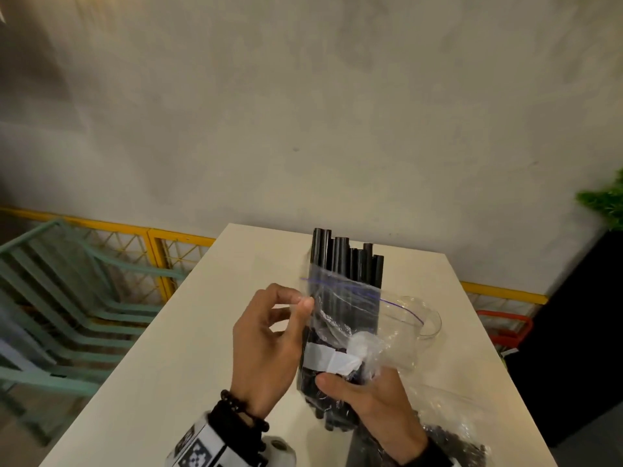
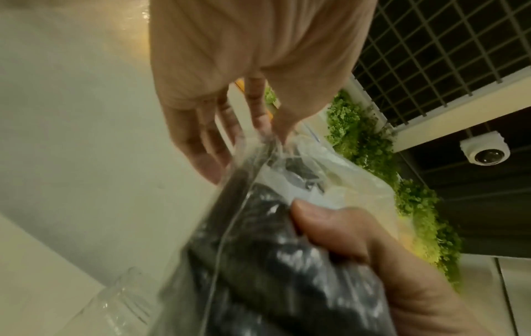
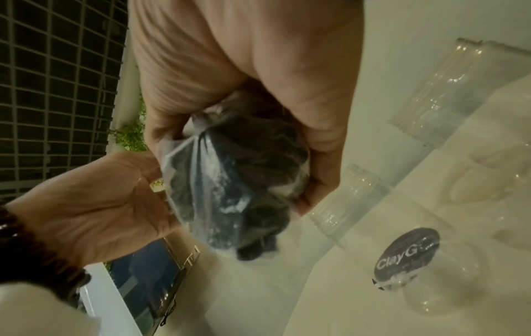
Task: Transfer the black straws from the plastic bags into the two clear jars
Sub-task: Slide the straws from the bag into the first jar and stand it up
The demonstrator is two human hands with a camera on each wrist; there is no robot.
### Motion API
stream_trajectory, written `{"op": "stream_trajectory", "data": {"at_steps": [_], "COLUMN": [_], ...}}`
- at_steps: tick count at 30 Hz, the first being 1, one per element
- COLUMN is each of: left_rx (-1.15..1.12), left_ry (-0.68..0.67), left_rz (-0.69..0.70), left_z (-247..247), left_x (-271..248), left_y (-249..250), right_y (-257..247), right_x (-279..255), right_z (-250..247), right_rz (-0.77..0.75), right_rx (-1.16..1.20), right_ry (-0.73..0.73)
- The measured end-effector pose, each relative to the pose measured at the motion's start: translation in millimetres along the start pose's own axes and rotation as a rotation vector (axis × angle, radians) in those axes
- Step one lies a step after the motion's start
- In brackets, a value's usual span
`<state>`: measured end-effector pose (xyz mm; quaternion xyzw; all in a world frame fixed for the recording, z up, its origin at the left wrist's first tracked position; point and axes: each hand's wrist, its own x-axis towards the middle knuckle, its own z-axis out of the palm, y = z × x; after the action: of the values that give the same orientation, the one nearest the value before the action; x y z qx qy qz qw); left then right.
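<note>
Above the white table [image 1: 188, 332] I hold a clear zip bag [image 1: 340, 318] upright, with black straws [image 1: 344, 261] sticking out of its open top. My left hand [image 1: 303, 303] pinches the bag's top edge between thumb and forefinger. My right hand [image 1: 337, 389] grips the lower part of the bag with the straws inside, thumb in front. One clear jar [image 1: 429, 320] stands just behind the bag on the right. In the right wrist view, two clear jars show, a far one [image 3: 439, 95] and a near one [image 3: 353, 200] with a dark round label.
A second plastic bag [image 1: 451, 429] with dark contents lies on the table by my right wrist. Green metal chairs [image 1: 67, 298] and a yellow rail stand left of the table. A dark planter [image 1: 580, 325] with greenery is at the right.
</note>
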<state>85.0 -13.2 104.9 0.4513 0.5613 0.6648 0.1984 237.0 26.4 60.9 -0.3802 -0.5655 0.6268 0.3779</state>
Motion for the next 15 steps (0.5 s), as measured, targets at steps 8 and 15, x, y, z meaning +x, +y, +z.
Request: {"op": "stream_trajectory", "data": {"at_steps": [8,15], "left_rx": [-0.388,0.126], "left_ry": [-0.181,-0.309], "left_rz": [-0.035,0.198], "left_z": [-6.6,3.7], "left_x": [-17.2,-26.1], "left_y": [-23.4,-27.2], "right_y": [-1.4,1.1], "right_x": [4.3,7.2], "right_z": [-13.2,-2.2], "right_rz": [0.086,0.09], "right_rx": [0.302,-0.098], "right_ry": [-0.026,0.168]}}
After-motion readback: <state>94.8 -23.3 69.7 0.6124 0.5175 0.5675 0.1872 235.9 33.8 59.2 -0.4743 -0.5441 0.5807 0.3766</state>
